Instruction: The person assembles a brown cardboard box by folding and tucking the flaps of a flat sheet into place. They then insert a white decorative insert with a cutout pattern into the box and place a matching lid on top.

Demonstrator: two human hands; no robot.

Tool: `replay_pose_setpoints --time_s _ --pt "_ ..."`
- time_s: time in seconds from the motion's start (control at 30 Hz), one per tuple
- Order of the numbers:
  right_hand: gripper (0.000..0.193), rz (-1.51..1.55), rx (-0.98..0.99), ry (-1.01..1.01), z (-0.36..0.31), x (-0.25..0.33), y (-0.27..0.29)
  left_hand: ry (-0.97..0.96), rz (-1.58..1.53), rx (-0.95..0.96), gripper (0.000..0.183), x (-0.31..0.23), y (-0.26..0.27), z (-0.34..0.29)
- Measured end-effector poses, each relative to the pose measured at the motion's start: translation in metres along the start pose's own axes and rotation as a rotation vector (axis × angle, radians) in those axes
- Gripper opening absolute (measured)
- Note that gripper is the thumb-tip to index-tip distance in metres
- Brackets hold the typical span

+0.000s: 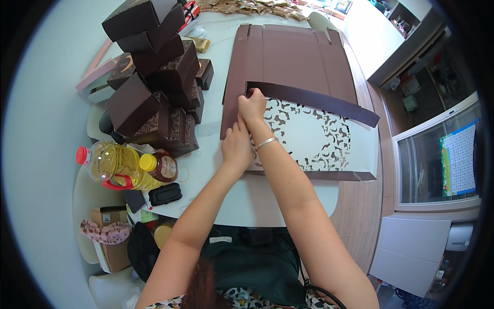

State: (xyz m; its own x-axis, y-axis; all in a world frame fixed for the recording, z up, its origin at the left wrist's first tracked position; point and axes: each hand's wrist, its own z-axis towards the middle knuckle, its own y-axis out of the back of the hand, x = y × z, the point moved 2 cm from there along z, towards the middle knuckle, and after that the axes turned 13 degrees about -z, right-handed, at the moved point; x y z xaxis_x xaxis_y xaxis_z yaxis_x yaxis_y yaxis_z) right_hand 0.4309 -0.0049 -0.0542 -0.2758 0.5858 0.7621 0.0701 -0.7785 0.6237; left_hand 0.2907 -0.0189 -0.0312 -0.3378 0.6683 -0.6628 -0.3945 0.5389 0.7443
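A large dark brown cardboard box blank lies partly unfolded before me. Its near section has a white inner face with a cut-out scroll pattern. A long dark brown flap stands up across the middle. My right hand, with a bangle at the wrist, is closed on the left end of this flap, fingers curled at the corner. Just nearer, my left hand presses at the blank's left edge, fingers bent close together. Its thumb is mostly hidden beside my right wrist.
Left of the blank, dark brown boxes stand in a tall, uneven stack. An oil bottle, a yellow-capped jar and a black case sit at the table's near left. Small packets cover the far end.
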Motion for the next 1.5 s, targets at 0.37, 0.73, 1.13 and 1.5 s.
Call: replay_pose_setpoints --time_s 0.37,0.73,1.13,1.5 --pt "0.039 0.025 -0.042 -0.033 0.000 -0.008 0.001 -0.045 0.051 0.030 0.081 -0.001 -0.002 0.001" --pt "0.034 -0.161 0.914 0.224 -0.069 -0.008 0.130 -0.036 0.077 0.017 0.094 0.000 0.008 0.003" --pt "0.017 -0.813 0.470 0.695 -0.132 -0.070 0.178 -0.169 0.068 0.022 0.091 -0.022 0.034 0.048" --pt "0.029 -0.672 0.920 0.435 -0.086 -0.086 0.150 -0.588 -0.049 0.217 0.081 0.006 0.039 0.005"
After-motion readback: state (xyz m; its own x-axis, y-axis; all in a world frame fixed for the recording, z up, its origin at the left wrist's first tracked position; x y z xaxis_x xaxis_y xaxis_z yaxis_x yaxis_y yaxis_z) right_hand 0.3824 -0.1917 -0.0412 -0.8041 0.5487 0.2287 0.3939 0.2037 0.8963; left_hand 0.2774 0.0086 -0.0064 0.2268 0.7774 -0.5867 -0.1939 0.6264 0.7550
